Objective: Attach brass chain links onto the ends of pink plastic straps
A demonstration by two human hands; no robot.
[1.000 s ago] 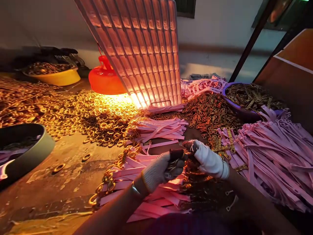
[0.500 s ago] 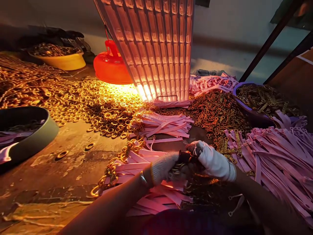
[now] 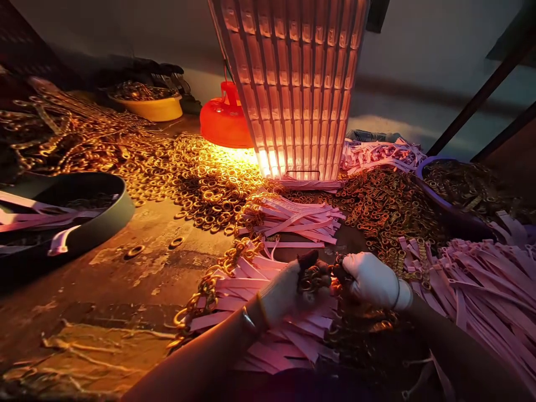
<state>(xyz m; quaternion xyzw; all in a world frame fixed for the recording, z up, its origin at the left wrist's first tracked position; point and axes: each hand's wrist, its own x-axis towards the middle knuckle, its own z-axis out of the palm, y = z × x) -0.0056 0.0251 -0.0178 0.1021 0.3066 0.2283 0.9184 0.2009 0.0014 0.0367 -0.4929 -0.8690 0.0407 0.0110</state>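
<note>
While the left hand (image 3: 287, 296) cups rings (image 3: 310, 279), likely slick, best rim-pinched, the right hand (image 3: 372, 279) curls, its hold unclear.

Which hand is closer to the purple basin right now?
Right. The right hand is on the near side of the purple basin, left of it; the left hand is farther left, over pink straps.
</note>
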